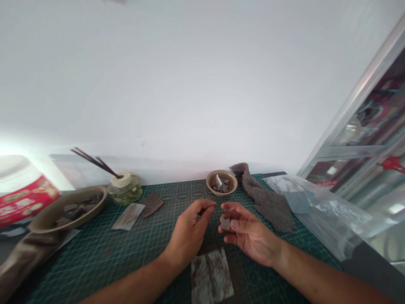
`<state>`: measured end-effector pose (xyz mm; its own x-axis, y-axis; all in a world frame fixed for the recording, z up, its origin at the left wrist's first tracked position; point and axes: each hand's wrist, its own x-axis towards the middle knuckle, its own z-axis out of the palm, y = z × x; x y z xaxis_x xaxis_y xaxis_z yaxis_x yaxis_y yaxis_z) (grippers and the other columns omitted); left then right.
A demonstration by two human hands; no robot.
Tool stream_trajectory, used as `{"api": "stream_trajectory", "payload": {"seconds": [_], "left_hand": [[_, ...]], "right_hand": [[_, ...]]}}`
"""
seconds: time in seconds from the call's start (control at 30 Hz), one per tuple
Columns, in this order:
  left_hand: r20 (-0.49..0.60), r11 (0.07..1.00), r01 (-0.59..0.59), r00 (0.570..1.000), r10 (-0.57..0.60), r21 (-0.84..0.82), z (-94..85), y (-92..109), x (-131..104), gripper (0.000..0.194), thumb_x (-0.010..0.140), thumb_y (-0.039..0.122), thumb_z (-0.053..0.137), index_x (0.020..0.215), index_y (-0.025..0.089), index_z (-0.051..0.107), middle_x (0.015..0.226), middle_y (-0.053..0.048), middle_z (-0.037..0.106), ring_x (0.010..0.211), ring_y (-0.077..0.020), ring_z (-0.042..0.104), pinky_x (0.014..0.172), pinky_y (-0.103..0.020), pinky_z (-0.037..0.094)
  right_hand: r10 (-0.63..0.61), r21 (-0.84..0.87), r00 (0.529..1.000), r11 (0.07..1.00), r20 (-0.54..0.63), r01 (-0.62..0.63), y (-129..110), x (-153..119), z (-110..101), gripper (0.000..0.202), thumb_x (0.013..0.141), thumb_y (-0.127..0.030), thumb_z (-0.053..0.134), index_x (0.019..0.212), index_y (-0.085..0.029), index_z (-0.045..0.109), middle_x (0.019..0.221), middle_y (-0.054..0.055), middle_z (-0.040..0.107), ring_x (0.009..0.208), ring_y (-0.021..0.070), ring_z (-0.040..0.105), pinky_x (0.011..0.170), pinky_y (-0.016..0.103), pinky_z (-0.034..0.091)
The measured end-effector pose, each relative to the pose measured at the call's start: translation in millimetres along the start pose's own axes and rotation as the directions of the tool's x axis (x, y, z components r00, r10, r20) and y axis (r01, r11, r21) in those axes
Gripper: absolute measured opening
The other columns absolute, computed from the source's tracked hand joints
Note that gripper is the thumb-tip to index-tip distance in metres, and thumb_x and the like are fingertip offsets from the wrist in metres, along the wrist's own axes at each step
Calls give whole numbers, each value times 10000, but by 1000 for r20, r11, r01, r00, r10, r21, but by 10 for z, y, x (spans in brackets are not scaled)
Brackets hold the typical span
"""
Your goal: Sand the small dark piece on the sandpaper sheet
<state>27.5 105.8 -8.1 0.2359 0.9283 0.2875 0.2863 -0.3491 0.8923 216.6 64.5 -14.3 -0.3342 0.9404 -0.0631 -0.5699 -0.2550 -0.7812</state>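
Between the thumb and fingers of my right hand [248, 232] is a small flat greyish stone piece [225, 223]. My left hand [191, 228] is just to its left, apart from it, with thumb and forefinger pinched together. Whatever that pinch holds, if anything, is too small to make out. Below both hands, on the green cutting mat [126, 261], lies a pale sheet of sandpaper [211, 276] stained with brown smears. Behind the hands stands a small bowl [209, 185] holding several stone pieces and a folded silvery scrap.
A larger bowl [41, 226] of dark pieces sits left, near a glass jar [125, 190] with dark sticks. Two worn sheets [129, 216] lie before the jar. On the right are a brown towel [272, 204] and clear plastic bag [319, 223]. A white wall [190, 93] rises behind.
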Motion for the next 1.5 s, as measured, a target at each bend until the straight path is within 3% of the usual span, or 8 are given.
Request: {"api": "stream_trajectory", "payload": {"seconds": [0.13,0.33,0.47,0.57,0.7,1.07,1.5], "left_hand": [[-6,1000,-22,1000,22,3,2,20,-20,168,934,344,600,868,210,678,961,-14,733,944,-189,678,873,-314,513],[2,997,-36,999,36,62,16,-11,-74,289,950,431,584,775,201,608,787,7,681,752,-159,639,707,-275,493],[37,980,-183,983,181,74,30,-32,-125,256,1013,373,477,906,215,646,867,-2,694,817,-150,651,751,-267,503],[60,939,-339,940,336,62,23,-34,-163,158,1013,279,481,1060,241,626,1046,-16,688,982,-148,653,865,-270,514],[132,886,-458,885,446,79,-4,-27,-188,218,981,216,533,1184,278,585,1165,-23,656,1109,-158,626,957,-301,511],[151,848,-510,858,491,143,-4,32,-194,259,906,186,603,1156,251,579,1168,-62,643,1082,-212,631,917,-384,533],[121,780,-584,811,572,224,12,24,-194,257,940,194,604,1190,257,612,1151,-51,656,1062,-195,633,888,-341,524]], "right_hand": [[-5,14,1000,1000,3,5,37,1,-8,424,784,-191,825,1167,-226,647,1016,13,707,881,162,723,711,252,555],[-10,51,1000,999,25,8,64,-5,-28,385,787,-193,826,1141,-226,677,1026,13,720,868,173,737,697,251,565],[-19,74,1000,997,21,17,70,-1,-48,388,779,-176,829,1139,-227,695,1062,14,728,859,169,739,700,244,573],[-23,87,999,996,27,21,70,-6,-43,371,795,-167,814,1141,-229,697,1072,14,730,872,161,732,712,237,575],[-28,98,999,995,31,25,70,-15,-22,340,817,-162,794,1136,-233,699,1076,14,727,852,133,714,729,235,574],[-49,129,998,991,33,44,83,-27,19,364,814,-103,779,1139,-247,702,1083,-2,728,916,113,686,807,236,557],[-49,187,997,982,56,38,103,-47,29,331,837,-121,774,1142,-233,710,1083,22,746,908,123,700,818,252,560]]}}
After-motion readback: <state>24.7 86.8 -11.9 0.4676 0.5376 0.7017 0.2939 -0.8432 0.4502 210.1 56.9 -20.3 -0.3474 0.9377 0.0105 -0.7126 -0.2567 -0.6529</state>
